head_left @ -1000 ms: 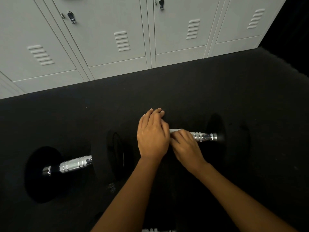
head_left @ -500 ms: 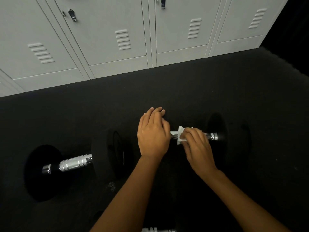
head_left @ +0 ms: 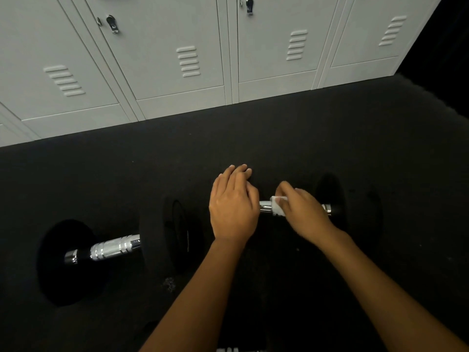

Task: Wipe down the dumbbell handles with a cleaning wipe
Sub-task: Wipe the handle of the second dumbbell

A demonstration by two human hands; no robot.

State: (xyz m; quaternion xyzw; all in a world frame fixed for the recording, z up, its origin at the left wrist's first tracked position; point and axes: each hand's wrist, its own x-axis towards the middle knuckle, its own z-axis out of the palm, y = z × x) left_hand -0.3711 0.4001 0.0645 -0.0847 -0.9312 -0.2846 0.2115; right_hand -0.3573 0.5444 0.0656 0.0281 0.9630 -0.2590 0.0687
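Two black dumbbells with chrome handles lie on the dark floor. The right dumbbell's handle (head_left: 265,207) shows between my hands, its right weight (head_left: 332,199) beyond. My right hand (head_left: 302,212) is wrapped over that handle with a white cleaning wipe (head_left: 278,205) pressed on the chrome. My left hand (head_left: 233,207) rests flat on top of the right dumbbell's left weight, which it hides, fingers together and holding nothing. The left dumbbell (head_left: 114,248) lies untouched at the lower left.
A row of grey metal lockers (head_left: 187,59) stands along the far edge of the black rubber floor (head_left: 279,138). A dark wall or opening is at the far right. Something white peeks in at the bottom edge (head_left: 236,349).
My right hand has slid the wipe to the right along the handle, away from my left hand, exposing bare chrome between them. My left hand has stayed in place.
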